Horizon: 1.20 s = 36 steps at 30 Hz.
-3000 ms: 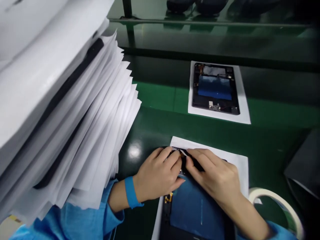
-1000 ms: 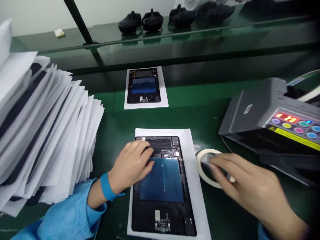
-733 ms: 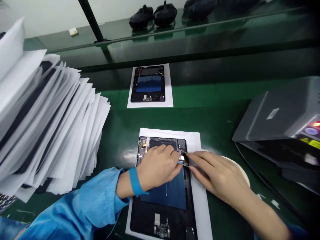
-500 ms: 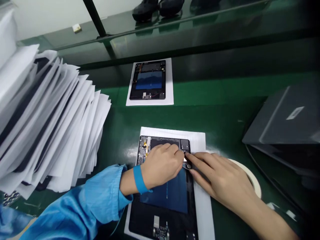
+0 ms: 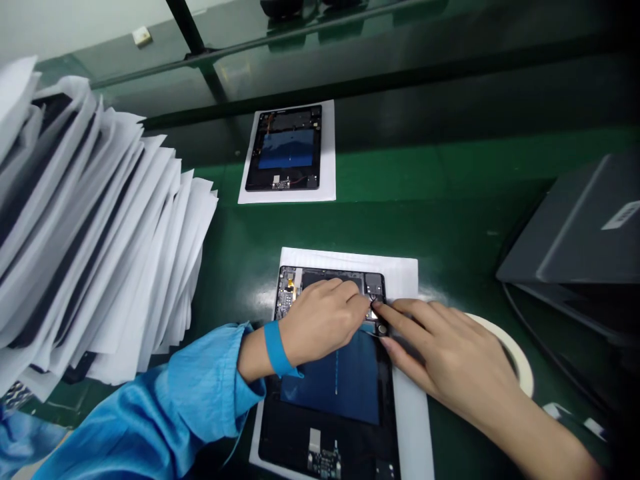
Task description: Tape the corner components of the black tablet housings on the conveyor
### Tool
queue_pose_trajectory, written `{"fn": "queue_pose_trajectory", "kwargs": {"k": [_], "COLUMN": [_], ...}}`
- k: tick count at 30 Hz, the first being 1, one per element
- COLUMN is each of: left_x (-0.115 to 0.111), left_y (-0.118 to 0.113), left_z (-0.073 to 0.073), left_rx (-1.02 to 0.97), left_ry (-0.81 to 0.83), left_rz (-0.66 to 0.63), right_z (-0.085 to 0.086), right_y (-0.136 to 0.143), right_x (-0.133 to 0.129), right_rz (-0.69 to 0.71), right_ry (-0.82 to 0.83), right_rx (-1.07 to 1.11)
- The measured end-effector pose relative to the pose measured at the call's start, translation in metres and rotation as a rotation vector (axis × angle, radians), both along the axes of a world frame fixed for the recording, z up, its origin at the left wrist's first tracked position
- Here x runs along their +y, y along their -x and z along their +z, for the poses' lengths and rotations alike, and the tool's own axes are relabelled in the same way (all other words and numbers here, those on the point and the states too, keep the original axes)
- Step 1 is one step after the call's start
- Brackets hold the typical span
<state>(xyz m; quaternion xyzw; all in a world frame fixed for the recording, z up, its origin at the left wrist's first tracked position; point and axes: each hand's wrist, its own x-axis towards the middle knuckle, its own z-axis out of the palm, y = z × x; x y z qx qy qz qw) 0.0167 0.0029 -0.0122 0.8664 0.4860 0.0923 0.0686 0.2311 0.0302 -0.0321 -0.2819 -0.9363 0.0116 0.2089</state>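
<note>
An opened tablet (image 5: 330, 380) with a blue battery area and bare circuit parts lies on a white sheet (image 5: 413, 400) before me. My left hand (image 5: 323, 320), with a blue strap at the wrist, is curled over the tablet's upper part; its fingertips are pressed together near the upper right corner, and anything between them is hidden. From the right, my right hand (image 5: 445, 340) rests its extended index finger beside a small part at that corner. Its thumb lies apart from that finger, at the tablet's right edge.
A second opened tablet (image 5: 287, 147) lies on white paper farther back. Stacked white sheets with dark panels (image 5: 125, 233) lean at the left. A grey box (image 5: 580, 227) and a tape roll (image 5: 520, 360) are at the right. A dark rail (image 5: 350, 97) crosses behind.
The view has shifted slightly, moving the far tablet up and left in the picture. Both hands stay at the same corner of the near tablet, with only small movements.
</note>
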Motion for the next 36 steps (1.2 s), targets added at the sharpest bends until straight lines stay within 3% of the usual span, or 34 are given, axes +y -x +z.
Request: {"fn": "queue_pose_trajectory", "kwargs": {"k": [7,13,18,20,24,36], "left_x": [-0.002,-0.001,-0.001,-0.001,0.0,0.001], "left_y": [0.0,0.002,0.003,0.003,0.002,0.002], "left_z": [-0.003,-0.004,-0.005,-0.005,-0.005,-0.006], "left_rx": [-0.03,-0.049,-0.053,-0.057,-0.061,-0.089], "left_ry": [-0.032,-0.056,-0.023,-0.006,0.003,0.02], "left_rz": [-0.002,-0.021,-0.015,-0.008,-0.004,-0.02], "right_z": [0.0,0.005,0.007,0.008,0.006,0.003], "right_y": [0.0,0.001,0.004,0.007,0.015,0.015], "right_x": [0.0,-0.005,-0.003,0.0,0.008,0.009], "right_rz": [0.008,0.031,-0.046,-0.104,-0.138,-0.113], "right_ry": [-0.009,-0.124,0.001,-0.042,-0.193,-0.17], "right_rx": [-0.017,-0.132,0.051,0.101,0.049,0.011]}}
